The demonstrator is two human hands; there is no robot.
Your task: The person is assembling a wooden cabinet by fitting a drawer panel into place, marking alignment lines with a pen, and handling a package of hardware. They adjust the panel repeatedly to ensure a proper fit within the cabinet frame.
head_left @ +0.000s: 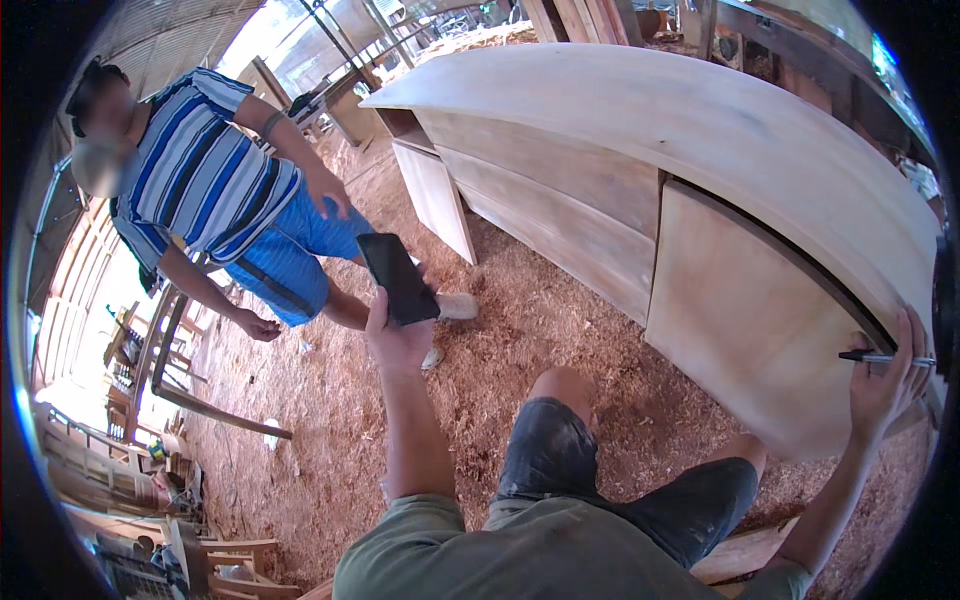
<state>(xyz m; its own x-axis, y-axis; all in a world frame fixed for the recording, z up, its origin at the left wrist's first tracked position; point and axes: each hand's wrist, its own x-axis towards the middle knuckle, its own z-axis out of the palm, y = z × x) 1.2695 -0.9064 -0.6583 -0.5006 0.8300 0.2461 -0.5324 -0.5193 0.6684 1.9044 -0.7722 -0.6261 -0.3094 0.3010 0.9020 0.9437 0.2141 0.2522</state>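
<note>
Phone (398, 278) is held out above the floor (330, 400), its lower end clasped by the left hand (403, 342); it could be dropped if that grasp were loosened. Beside the cabinet (750, 310), a pen (884, 358) is pinched by the right hand (882, 388); the cabinet might be marked by a careless swing.

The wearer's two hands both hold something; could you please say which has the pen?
The right hand, by the wooden cabinet, holds the pen; the left hand holds a dark phone.
</note>
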